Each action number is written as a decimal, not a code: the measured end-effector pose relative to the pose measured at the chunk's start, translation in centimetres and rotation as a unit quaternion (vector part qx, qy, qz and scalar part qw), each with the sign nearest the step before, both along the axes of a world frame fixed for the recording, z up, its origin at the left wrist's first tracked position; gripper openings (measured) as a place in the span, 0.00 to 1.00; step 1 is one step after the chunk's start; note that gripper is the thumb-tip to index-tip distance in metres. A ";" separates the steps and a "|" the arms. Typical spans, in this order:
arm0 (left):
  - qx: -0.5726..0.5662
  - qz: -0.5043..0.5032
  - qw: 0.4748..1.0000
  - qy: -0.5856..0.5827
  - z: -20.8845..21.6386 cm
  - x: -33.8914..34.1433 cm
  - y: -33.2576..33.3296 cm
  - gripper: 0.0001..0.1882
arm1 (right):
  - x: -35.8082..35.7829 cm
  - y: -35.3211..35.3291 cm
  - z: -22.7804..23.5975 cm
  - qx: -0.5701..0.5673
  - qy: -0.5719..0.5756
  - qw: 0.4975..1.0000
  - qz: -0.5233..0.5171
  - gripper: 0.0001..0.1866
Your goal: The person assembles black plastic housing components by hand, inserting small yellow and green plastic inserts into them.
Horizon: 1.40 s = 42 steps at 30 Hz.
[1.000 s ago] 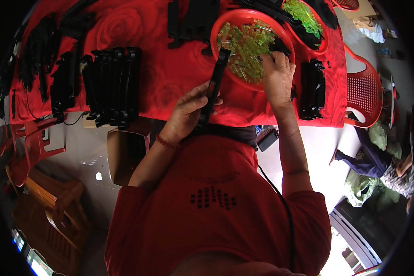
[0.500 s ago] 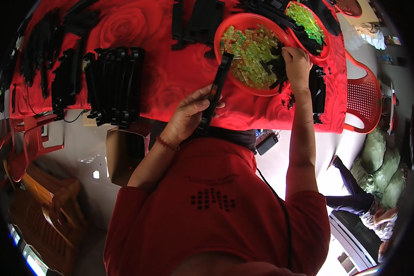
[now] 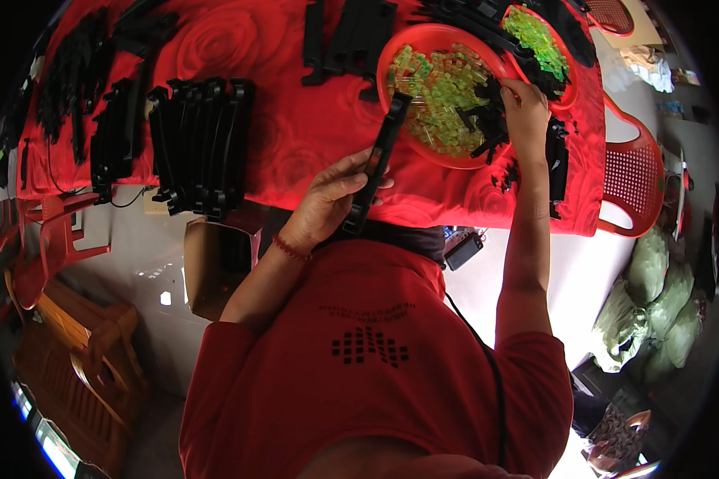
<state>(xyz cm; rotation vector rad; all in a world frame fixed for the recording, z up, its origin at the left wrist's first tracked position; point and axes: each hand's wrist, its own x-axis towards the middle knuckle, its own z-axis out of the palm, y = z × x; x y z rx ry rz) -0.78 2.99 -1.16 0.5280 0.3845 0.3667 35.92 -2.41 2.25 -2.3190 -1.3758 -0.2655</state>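
My left hand (image 3: pixel 334 195) is closed around a long, narrow black plastic part (image 3: pixel 380 160), held tilted above the table's near edge. Its upper end overlaps the rim of a round red basin (image 3: pixel 385 60). Yellow-green translucent small pieces (image 3: pixel 443 92) fill most of that basin, with small black pieces (image 3: pixel 487 116) heaped on its right side. Over the basin's right rim, beside the black pieces, is my right hand (image 3: pixel 527 120). Its fingertips are pinched together; whatever is between them is too small to make out.
Long black parts (image 3: pixel 204 148) lie in a row on the red tablecloth (image 3: pixel 284 120) at left, with more behind. A second red basin (image 3: pixel 569 100) holds brighter green pieces. Red chairs (image 3: pixel 635 172) flank the table. An open cardboard box (image 3: pixel 208 275) stands below. Another person (image 3: pixel 615 435) is at lower right.
My right hand has shifted slightly right and its wrist has turned a little. The left hand keeps the black part almost in place. The other person at right has moved lower in view.
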 end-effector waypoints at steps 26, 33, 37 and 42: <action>0.005 -0.001 1.000 -0.009 -0.4 -0.1 0.1 0.29 | -9.9 -0.8 -0.4 -0.059 -0.144 0.987 0.051 0.08; 0.008 -0.006 1.000 -0.005 0.0 0.0 0.2 0.30 | -9.3 -0.5 -0.6 -0.054 -0.089 0.994 0.034 0.06; 0.011 -0.004 1.000 -0.007 0.1 0.0 0.1 0.29 | -9.2 -0.4 -0.7 -0.048 -0.090 0.994 0.034 0.04; 0.011 -0.002 1.000 -0.012 0.0 0.0 0.1 0.29 | -8.8 -0.4 0.0 0.020 0.002 0.999 0.040 0.05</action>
